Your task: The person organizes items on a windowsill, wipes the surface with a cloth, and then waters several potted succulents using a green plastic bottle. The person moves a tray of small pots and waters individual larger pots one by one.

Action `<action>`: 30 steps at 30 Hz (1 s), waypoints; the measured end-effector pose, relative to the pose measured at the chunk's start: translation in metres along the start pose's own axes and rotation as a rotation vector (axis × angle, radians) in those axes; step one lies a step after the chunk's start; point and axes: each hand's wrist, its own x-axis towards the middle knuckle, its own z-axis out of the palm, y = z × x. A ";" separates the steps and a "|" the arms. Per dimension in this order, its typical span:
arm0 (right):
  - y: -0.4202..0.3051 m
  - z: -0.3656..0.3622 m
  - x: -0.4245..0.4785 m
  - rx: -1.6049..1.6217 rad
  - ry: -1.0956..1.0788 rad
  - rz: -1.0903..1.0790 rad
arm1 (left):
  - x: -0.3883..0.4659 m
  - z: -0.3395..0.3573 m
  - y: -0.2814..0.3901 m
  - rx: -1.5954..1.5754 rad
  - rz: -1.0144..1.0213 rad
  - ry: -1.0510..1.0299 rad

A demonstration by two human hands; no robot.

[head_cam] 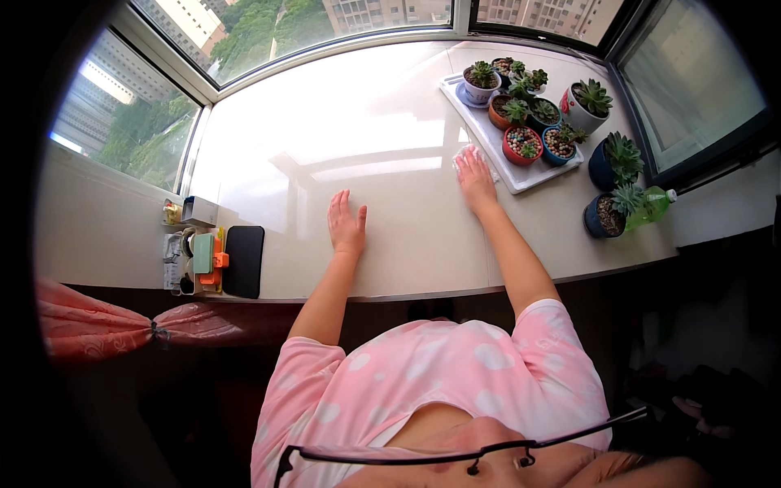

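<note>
My right hand (pixel 477 183) lies palm down on a crumpled white cloth (pixel 459 160), pressing it against the glossy pale windowsill counter (pixel 390 244). Most of the cloth is hidden beneath my fingers. Just right of that hand is the left edge of a white foam tray (pixel 529 179) bearing several small potted succulents, among them one in a red pot (pixel 520 152) topped with coloured pebbles. My left hand (pixel 346 227) holds nothing; its thumb stands away from the fingers. It is over the middle of the counter, and whether it touches the surface I cannot tell.
At right stand a white pot (pixel 583 111), two dark blue pots (pixel 603 168) and a green plastic bottle (pixel 653 207). A black flat device (pixel 243 262) and small boxes (pixel 200 211) sit at left. Windows (pixel 341 18) border the counter; a pink curtain (pixel 97 323) is tied below.
</note>
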 end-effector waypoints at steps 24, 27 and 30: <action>0.126 -0.119 -0.168 -0.192 0.041 0.371 | 0.002 0.047 0.127 -0.405 0.332 -0.169; 0.147 -0.114 -0.150 -0.214 0.078 0.394 | 0.014 0.049 0.135 -0.358 0.324 -0.137; 0.160 -0.111 -0.136 -0.264 0.091 0.399 | 0.025 0.060 0.150 -0.321 0.302 -0.140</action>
